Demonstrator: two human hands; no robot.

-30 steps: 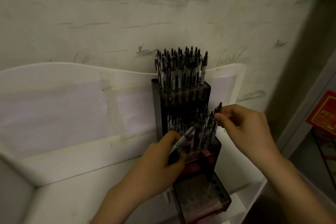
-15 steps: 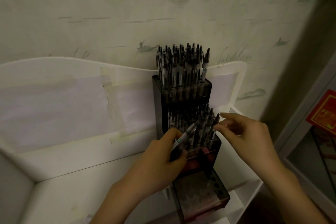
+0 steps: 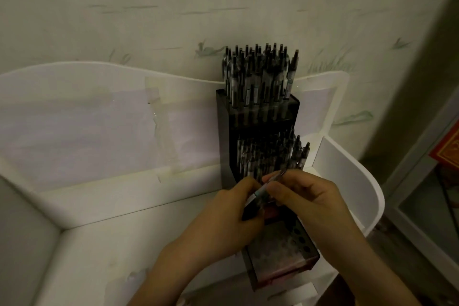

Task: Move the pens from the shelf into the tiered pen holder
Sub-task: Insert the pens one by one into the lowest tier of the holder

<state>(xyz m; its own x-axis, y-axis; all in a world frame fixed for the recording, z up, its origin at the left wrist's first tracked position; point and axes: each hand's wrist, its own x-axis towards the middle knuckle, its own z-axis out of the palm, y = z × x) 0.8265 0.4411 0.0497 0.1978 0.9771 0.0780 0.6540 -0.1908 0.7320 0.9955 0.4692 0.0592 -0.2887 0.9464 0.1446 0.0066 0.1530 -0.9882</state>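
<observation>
A dark tiered pen holder (image 3: 224,136) stands on the white shelf (image 3: 119,231) against the wall. Its top tier (image 3: 258,74) and middle tier (image 3: 273,154) are packed with pens; the lowest tier (image 3: 280,253) shows open holes. My left hand (image 3: 221,221) grips a small bunch of pens (image 3: 258,196) in front of the middle tier. My right hand (image 3: 308,196) has come beside it, its fingertips pinching a pen in that bunch. The pens' lower ends are hidden in my left hand.
The shelf has a raised white back panel (image 3: 99,117) with taped paper and a curved right side wall (image 3: 347,176). A patterned wall rises behind. A red item (image 3: 447,146) sits at the far right edge.
My right hand has left the pen it set in the middle tier and moved down-left to the bunch held by my left hand. The left hand has stayed about where it was.
</observation>
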